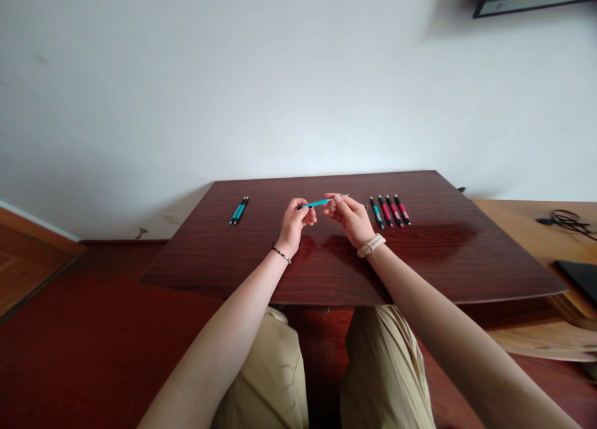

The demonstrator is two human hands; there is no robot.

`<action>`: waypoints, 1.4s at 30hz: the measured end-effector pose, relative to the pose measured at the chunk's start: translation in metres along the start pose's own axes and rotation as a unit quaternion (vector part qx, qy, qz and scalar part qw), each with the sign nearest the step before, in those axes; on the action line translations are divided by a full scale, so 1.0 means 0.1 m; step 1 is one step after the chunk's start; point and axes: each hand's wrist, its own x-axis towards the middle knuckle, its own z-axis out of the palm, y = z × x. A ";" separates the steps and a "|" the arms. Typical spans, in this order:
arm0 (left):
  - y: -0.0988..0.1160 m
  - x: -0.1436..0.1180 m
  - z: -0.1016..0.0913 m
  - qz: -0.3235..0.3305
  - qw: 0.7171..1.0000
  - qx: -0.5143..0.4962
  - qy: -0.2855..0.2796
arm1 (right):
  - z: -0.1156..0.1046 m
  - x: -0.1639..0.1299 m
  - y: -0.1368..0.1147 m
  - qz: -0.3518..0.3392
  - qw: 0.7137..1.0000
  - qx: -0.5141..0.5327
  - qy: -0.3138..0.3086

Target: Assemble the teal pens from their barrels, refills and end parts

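Right now I hold a teal pen (315, 203) between both hands, lifted a little above the dark wooden table (433, 255), near its middle. My left hand (295, 222) is curled narrow around the pen's dark end, thumb and fingertips pinched on it. My right hand (349, 216) pinches the other end with thumb and forefinger, the rest of its fingers loosely bent; a thin pale piece sticks out past those fingers, too small for me to tell what it is. The pen lies almost level, tilted slightly up toward my right hand.

On the table well to my left lie two teal pens (239, 210), side by side and touching, angled alike. Just to the right of my right hand lies a row of four pens (390, 211), close together and parallel: the nearest one has a teal grip, the other three have red grips. A thin bracelet (281, 252) sits on my left wrist and a pale watch band (371, 245) on my right wrist
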 end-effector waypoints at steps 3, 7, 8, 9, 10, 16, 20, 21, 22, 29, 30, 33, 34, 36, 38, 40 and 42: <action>0.00 -0.01 0.00 0.012 1.000 -0.009 -0.009 | -0.01 0.00 0.01 -0.005 1.000 -0.012 -0.012; 0.00 0.01 -0.02 0.019 0.999 -0.033 -0.007 | -0.01 -0.01 0.01 -0.012 0.999 -0.035 -0.033; 0.01 0.02 -0.02 0.018 0.999 -0.031 -0.003 | -0.01 -0.02 0.01 -0.013 0.998 -0.038 -0.037; 0.01 0.02 -0.03 0.018 0.999 -0.029 0.001 | -0.01 -0.02 0.01 -0.014 0.998 -0.040 -0.040; 0.02 0.03 -0.03 0.019 1.000 -0.025 0.004 | 0.00 -0.02 0.01 -0.015 0.998 -0.041 -0.040; 0.07 0.02 -0.01 0.026 0.999 0.029 0.029 | 0.00 -0.02 -0.01 -0.026 0.999 -0.039 -0.003; 0.06 0.01 -0.01 0.031 0.999 0.041 0.011 | -0.01 -0.04 -0.04 -0.021 1.000 -0.023 -0.002; 0.05 0.01 -0.01 0.031 0.999 0.043 0.006 | -0.01 -0.04 -0.04 -0.019 1.000 -0.019 -0.002; 0.05 0.01 -0.01 0.029 0.999 0.045 0.003 | -0.01 -0.04 -0.04 -0.017 1.000 -0.016 -0.001; 0.03 -0.01 -0.06 0.058 0.985 0.161 -0.037 | -0.02 -0.01 0.00 -0.038 0.997 -0.069 -0.012; 0.03 -0.02 -0.06 0.075 0.975 0.201 -0.055 | -0.02 -0.02 0.00 -0.044 0.995 -0.092 -0.023; 0.01 -0.05 -0.03 0.105 0.945 0.293 -0.096 | 0.01 -0.04 0.00 -0.063 0.982 -0.164 -0.065; 0.00 -0.06 -0.01 0.107 0.940 0.309 -0.100 | 0.01 -0.05 0.00 -0.071 0.978 -0.183 -0.071; -0.01 -0.08 0.03 0.107 0.937 0.317 -0.102 | 0.03 -0.06 -0.01 -0.087 0.972 -0.208 -0.069; 0.00 -0.09 0.06 0.103 0.943 0.299 -0.107 | 0.03 -0.06 -0.03 -0.096 0.968 -0.221 -0.063; 0.02 -0.10 0.09 0.099 0.953 0.267 -0.109 | 0.04 -0.06 -0.05 -0.096 0.968 -0.224 -0.063; 0.03 -0.10 0.10 0.097 0.960 0.238 -0.109 | 0.04 -0.06 -0.05 -0.088 0.970 -0.216 -0.063</action>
